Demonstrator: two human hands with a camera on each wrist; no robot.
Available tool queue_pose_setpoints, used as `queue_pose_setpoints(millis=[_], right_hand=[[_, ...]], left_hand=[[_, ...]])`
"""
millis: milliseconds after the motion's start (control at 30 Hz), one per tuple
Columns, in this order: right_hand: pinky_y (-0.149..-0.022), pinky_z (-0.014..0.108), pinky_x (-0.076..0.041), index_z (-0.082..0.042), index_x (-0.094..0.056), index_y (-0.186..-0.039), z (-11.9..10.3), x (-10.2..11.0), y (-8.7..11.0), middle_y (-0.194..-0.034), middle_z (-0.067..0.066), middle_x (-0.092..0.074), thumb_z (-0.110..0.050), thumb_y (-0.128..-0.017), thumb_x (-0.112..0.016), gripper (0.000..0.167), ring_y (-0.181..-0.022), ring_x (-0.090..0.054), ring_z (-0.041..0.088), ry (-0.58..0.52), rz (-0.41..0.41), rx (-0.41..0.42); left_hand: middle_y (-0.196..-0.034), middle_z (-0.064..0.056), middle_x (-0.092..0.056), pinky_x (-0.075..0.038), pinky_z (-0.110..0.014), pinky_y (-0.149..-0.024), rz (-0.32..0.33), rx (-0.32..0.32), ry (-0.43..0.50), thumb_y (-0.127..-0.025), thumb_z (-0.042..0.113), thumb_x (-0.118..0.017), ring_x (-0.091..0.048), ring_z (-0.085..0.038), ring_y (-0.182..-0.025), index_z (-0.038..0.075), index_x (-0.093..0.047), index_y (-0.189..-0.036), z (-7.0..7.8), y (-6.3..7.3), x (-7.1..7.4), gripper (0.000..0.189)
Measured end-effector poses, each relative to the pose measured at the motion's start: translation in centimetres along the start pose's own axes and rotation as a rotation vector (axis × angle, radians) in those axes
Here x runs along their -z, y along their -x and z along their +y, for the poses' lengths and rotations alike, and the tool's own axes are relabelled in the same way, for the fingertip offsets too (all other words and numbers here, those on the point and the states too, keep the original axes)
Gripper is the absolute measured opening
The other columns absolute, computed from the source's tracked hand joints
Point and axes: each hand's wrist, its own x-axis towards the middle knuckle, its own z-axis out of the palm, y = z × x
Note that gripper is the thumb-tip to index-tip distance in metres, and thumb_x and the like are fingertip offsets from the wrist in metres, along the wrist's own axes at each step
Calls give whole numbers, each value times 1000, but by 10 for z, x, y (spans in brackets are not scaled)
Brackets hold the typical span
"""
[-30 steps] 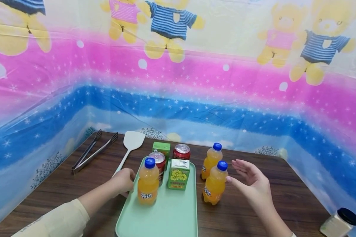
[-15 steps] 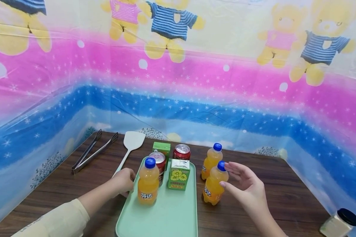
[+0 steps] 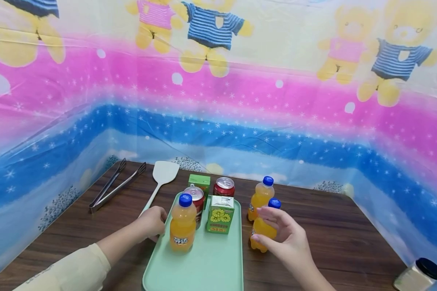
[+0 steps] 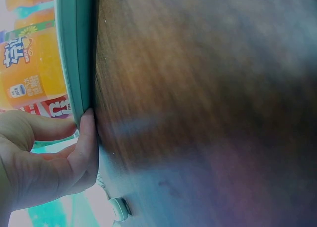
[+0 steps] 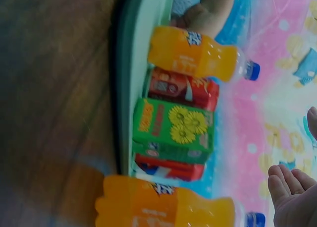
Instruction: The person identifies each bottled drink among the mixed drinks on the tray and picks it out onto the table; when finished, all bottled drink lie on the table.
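Note:
My left hand (image 3: pixel 153 222) pinches the left rim of a light green tray (image 3: pixel 215 268); the left wrist view shows thumb and finger on the tray's edge (image 4: pixel 73 48). My right hand (image 3: pixel 293 242), fingers loosely curved, overlaps the nearer orange soda bottle (image 3: pixel 265 229) right of the tray in the head view. In the right wrist view, that hand (image 5: pixel 294 197) is apart from the bottle (image 5: pixel 148 202). A second blue-capped soda bottle (image 3: pixel 261 199) stands behind it. On the tray are another orange soda bottle (image 3: pixel 182 231), a red can (image 3: pixel 199 202) and a green drink carton (image 3: pixel 220 218).
Another red can (image 3: pixel 224 186) and a green carton (image 3: pixel 199 181) stand toward the tray's far end. Left of it lie a white spatula (image 3: pixel 164 171) and metal tongs (image 3: pixel 113 190). A black-lidded jar (image 3: pixel 418 275) sits at the right. Printed cloth surrounds the wooden table.
My right hand has moved left and slightly toward me, coming across the nearer bottle in the head view. The left hand, tray and bottles have stayed in place.

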Motion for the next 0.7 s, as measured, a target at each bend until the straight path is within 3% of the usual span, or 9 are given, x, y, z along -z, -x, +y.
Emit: queue_pose_setpoints(millis=[433,700], right_hand=[[-97,38,-45,-4,-58,-117,11,-19,7,-117,5,-61,-14,-72,-80,51,-111,-56,25,-36,-109,-83],[-96,33,-46,-8,-59,-116,12,-24,7,-116,2,-62,-16,-71,-81,51,-111,-56,24,-36,-110,-139]], left_hand=[[-78,-14,-52,-57,-34,-51,-10,10,17,-71,-18,-58,-59,-22,-66,-9,-54,-97,-1,-2,0,27],[-78,-14,-52,-57,-34,-51,-10,22,12,-72,-17,-59,-59,-22,-67,-9,-54,-98,-1,-3,0,28]])
